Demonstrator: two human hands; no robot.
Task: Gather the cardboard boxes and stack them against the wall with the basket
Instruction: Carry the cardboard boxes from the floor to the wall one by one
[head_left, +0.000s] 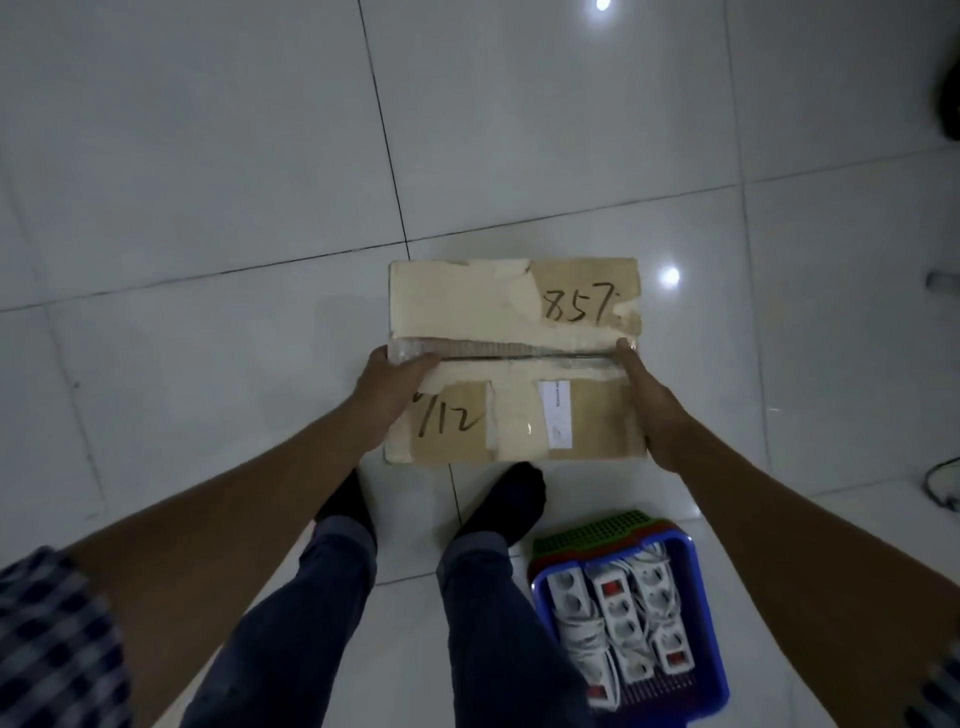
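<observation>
My left hand (387, 397) grips the cardboard box (514, 364) at its left edge, thumb over the top, fingers hidden underneath; box held over the tiled floor (208, 208); right hand (655, 410) clamps its right edge; blue basket (701, 623) of power strips (618, 618) lower right, partly cut off by my arm.

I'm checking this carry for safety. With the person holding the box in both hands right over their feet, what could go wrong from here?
The cardboard box is gripped only at its side edges by the left hand and right hand, so it could slip on the glossy tape. The blue basket of power strips sits close beside the right foot, a likely trip hazard. The box also blocks part of the view of the floor ahead.
</observation>
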